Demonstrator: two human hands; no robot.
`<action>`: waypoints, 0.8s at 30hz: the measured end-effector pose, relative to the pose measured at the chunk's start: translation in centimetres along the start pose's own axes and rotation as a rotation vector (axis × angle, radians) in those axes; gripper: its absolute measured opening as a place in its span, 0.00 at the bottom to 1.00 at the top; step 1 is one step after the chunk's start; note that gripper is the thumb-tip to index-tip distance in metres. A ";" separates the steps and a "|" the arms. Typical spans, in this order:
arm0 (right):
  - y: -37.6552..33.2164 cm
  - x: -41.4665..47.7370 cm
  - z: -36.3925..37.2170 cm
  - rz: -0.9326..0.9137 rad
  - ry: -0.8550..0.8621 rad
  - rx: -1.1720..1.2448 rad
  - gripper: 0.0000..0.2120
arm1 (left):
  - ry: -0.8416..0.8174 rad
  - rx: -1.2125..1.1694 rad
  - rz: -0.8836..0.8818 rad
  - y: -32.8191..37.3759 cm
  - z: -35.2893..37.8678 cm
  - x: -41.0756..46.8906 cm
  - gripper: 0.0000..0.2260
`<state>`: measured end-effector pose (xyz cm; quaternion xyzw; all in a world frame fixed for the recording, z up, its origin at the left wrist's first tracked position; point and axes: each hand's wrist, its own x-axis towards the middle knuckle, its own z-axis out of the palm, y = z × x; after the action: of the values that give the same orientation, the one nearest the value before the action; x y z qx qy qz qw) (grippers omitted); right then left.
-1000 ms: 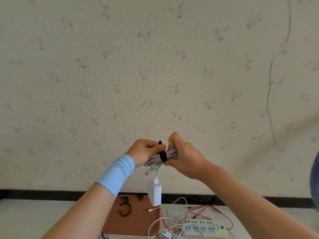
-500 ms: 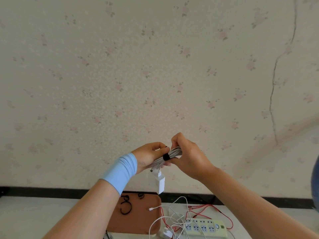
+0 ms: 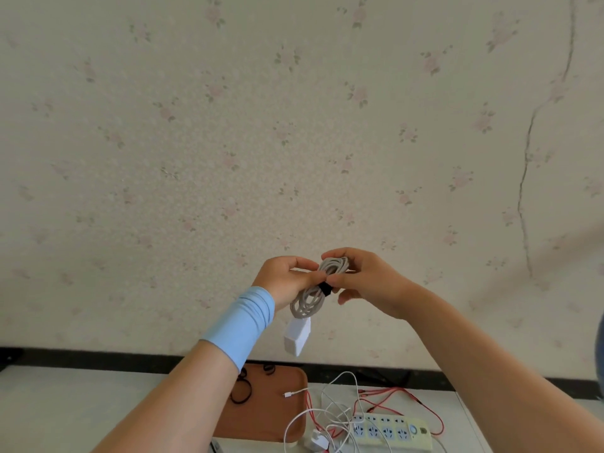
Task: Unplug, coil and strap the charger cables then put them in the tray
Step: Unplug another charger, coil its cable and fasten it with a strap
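Left hand (image 3: 287, 279) fingers (image 3: 304, 263) are curled round the coiled cable (image 3: 309, 297); right hand (image 3: 369, 282) fingers (image 3: 340, 255) pinch its upper loops. A black strap (image 3: 325, 288) binds the coil between the two hands. The white charger block (image 3: 297, 336) hangs from the coil's lower end. The coil is held in the air above the far edge of the surface (image 3: 65, 413), over the brown tray (image 3: 261, 420). Loose black bands (image 3: 242, 392) lie in the tray; a power strip (image 3: 389, 431) sits just right of it
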<state>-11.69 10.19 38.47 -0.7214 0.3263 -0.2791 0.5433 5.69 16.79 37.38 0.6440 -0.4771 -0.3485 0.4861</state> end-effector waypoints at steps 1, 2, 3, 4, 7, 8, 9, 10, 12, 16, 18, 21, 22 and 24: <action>0.0 0.1 0.1 -0.014 -0.002 0.016 0.17 | -0.041 -0.031 -0.028 0.0 -0.2 0.1 0.10; 0.2 0.2 0.2 -0.025 -0.008 0.025 0.18 | -0.084 -0.061 -0.055 -0.1 -0.4 0.1 0.11; 0.3 0.3 0.3 -0.033 -0.008 0.027 0.19 | -0.121 -0.088 -0.080 -0.2 -0.6 0.1 0.13; 0.5 0.4 0.3 -0.040 0.002 0.029 0.20 | -0.150 -0.115 -0.104 -0.2 -0.8 0.1 0.14; 1.0 0.9 0.6 -0.061 0.049 0.054 0.24 | -0.187 -0.197 -0.155 -0.2 -1.2 0.2 0.14; 1.2 1.1 0.8 -0.064 0.069 0.064 0.25 | -0.178 -0.220 -0.161 -0.2 -1.2 0.2 0.13; 1.3 1.3 1.2 -0.064 0.098 0.079 0.25 | -0.162 -0.243 -0.163 -0.3 -1.2 0.2 0.13; 1.5 1.6 1.5 -0.056 0.135 0.099 0.24 | -0.142 -0.273 -0.164 -0.4 -1.2 0.2 0.13; 2.0 2.0 2.1 -0.004 0.187 0.148 0.18 | -0.087 -0.369 -0.163 -0.8 -0.9 0.2 0.14; 2.7 2.3 2.7 0.103 0.098 0.219 0.11 | 0.022 -0.546 -0.143 -1.3 -0.5 0.4 0.14; 3.0 2.8 2.8 0.062 0.119 0.185 0.09 | 0.047 -0.530 -0.114 -1.6 -0.5 0.4 0.13; 3.5 3.7 2.8 0.038 0.140 0.104 0.05 | 0.025 -0.396 -0.066 -2.5 -1.2 0.8 0.13; 3.8 4.1 2.8 0.041 0.143 0.082 0.04 | 0.002 -0.341 -0.048 -2.8 -1.6 1.0 0.12; 4.5 4.7 2.9 0.049 0.135 0.040 0.03 | -0.016 -0.229 -0.016 -3.5 -2.3 1.4 0.11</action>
<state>-7.28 7.37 33.66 -0.6817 0.3741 -0.3203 0.5410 9.19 16.36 34.68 0.5853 -0.4329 -0.4098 0.5497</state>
